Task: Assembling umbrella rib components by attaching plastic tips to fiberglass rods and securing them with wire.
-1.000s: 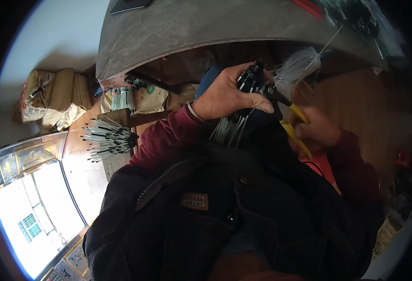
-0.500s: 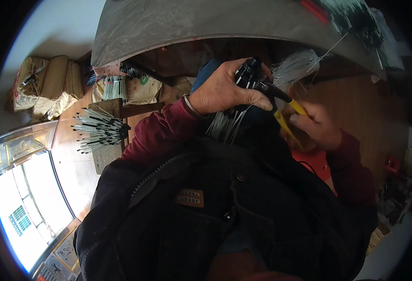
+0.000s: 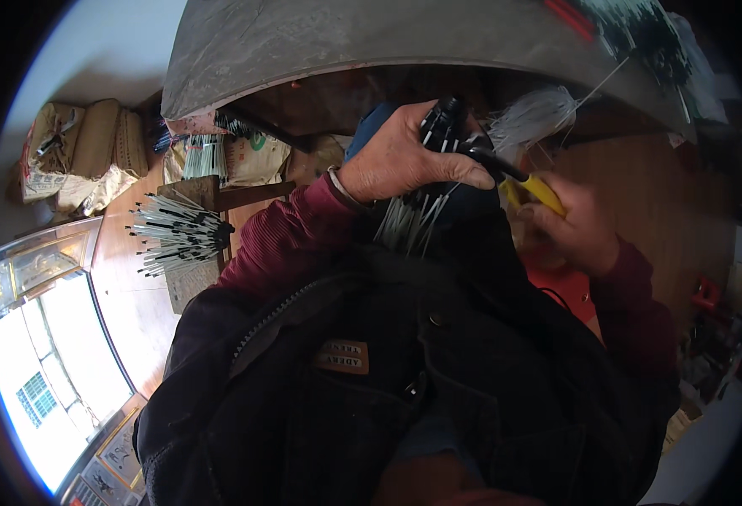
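Note:
My left hand (image 3: 409, 160) is closed around a bundle of thin white sticks with black ends (image 3: 417, 215), held upright in front of my chest; the white stems hang below my fingers. My right hand (image 3: 575, 226) grips a tool with yellow handles (image 3: 533, 191), its dark jaws (image 3: 480, 152) touching the top of the bundle beside my left thumb. Loose white strands (image 3: 533, 116) fan out just past the tool. My dark jacket (image 3: 404, 371) fills the lower middle of the view.
A grey tabletop (image 3: 371, 38) curves across the top. A second sheaf of white sticks with black tips (image 3: 177, 236) lies on a wooden stool at the left. Sacks and bags (image 3: 84, 156) sit on the floor far left. A bright window (image 3: 42, 379) is lower left.
The view has shifted slightly, so my hands sit a little further right and higher. Both hands keep their grip on the bundle and the tool.

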